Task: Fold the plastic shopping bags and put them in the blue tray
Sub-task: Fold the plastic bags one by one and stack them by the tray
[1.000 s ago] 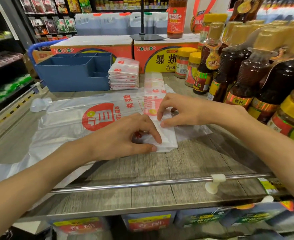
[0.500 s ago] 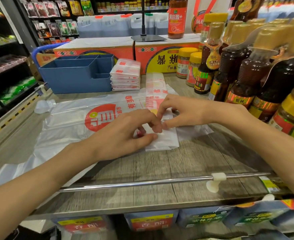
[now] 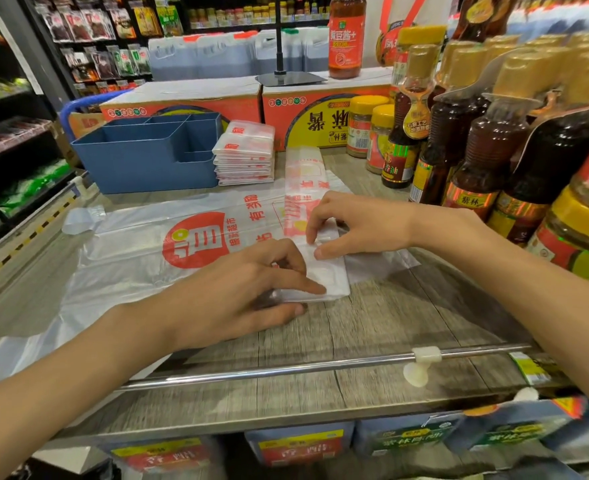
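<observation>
A white plastic bag folded into a narrow strip (image 3: pixel 303 174) runs away from me across the shelf, its near end (image 3: pixel 333 275) doubled over into a small packet. My left hand (image 3: pixel 244 292) presses that packet down with a straight index finger, thumb lying on the wood at its near edge. My right hand (image 3: pixel 352 226) pinches the strip just behind the packet with curled fingertips and thumb. The blue tray (image 3: pixel 140 168) stands at the back left, with a stack of folded bags (image 3: pixel 244 157) beside it.
Flat unfolded bags with a red logo (image 3: pixel 196 240) lie spread under the strip and off the left edge. Sauce bottles (image 3: pixel 476 154) and jars crowd the right side. Cartons (image 3: pixel 321 112) line the back. A metal rail (image 3: pixel 286 370) runs along the shelf's front edge.
My left fingers rose to meet the right hand's fingertips, then slid back toward me over the packet's near end. The right hand stayed in place on the strip.
</observation>
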